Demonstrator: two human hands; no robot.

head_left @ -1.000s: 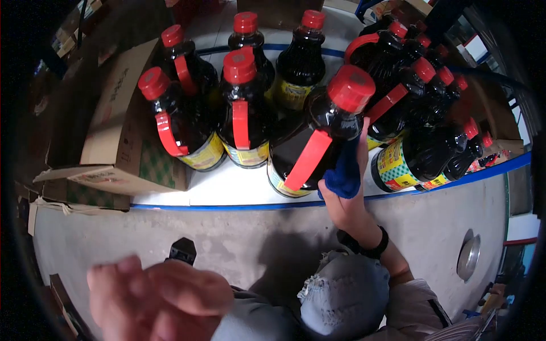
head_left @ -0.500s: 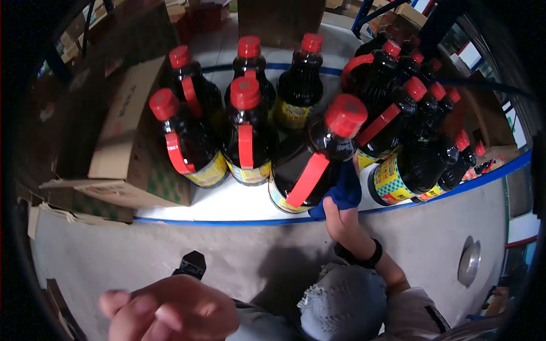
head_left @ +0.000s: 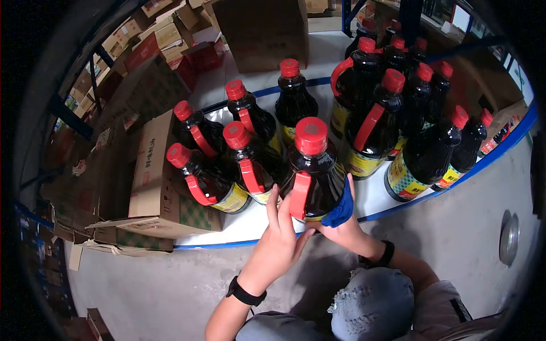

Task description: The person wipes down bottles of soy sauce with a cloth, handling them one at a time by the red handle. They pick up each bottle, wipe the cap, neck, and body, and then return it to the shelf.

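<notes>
A large dark soy sauce bottle with a red cap and red handle stands at the front of the white shelf. My left hand reaches up to its lower left side, fingers long against it beside the handle and thumb low at the front. On the other side, my right hand presses a blue cloth to the bottle, fingers partly hidden behind it. Just left of the held bottle is another handled bottle, close to my left fingertips.
Several more red-capped bottles crowd the right side. An open cardboard box sits at the shelf's left end, and a brown carton stands behind. A blue edge borders the shelf. A round metal object is on the floor.
My left hand has risen from low on the left, away from the bottles, to the front bottle. The view has shifted; my right hand keeps the blue cloth against the bottle.
</notes>
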